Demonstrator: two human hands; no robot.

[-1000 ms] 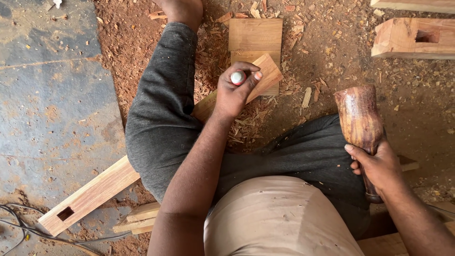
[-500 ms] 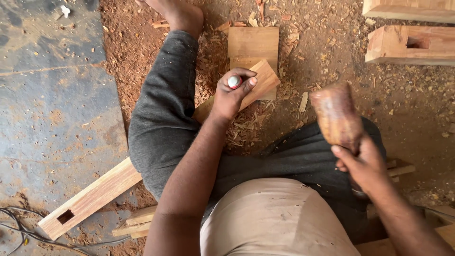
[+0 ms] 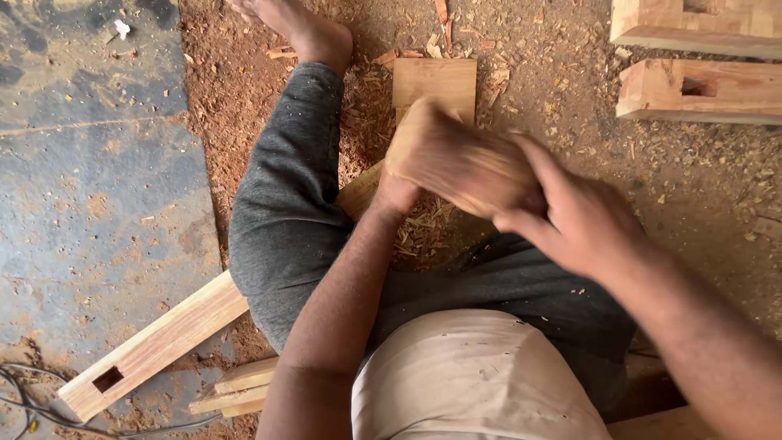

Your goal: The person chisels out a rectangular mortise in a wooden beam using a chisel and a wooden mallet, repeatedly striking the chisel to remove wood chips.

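Observation:
My right hand (image 3: 570, 216) is shut on a thick wooden mallet (image 3: 456, 159), which is motion-blurred and lies over my left hand (image 3: 395, 195). Only the wrist side of the left hand shows. Its fist sits on a long wooden beam (image 3: 155, 346) that runs under my bent left leg (image 3: 285, 212). The white-topped chisel it gripped a moment ago is hidden behind the mallet. A flat square wooden block (image 3: 436, 81) lies just beyond the hands, among shavings.
Two chunky wooden pieces, one with a mortise hole (image 3: 700, 90), lie at the top right. The beam's near end has a rectangular mortise (image 3: 107, 379). Thin offcuts (image 3: 240, 387) are by my hip, a cable (image 3: 24, 407) at the bottom left, and a grey slab (image 3: 90, 179) to the left.
My right hand has swung the mallet from the right side down and left onto the chisel in my left hand. The left hand has stayed on the beam.

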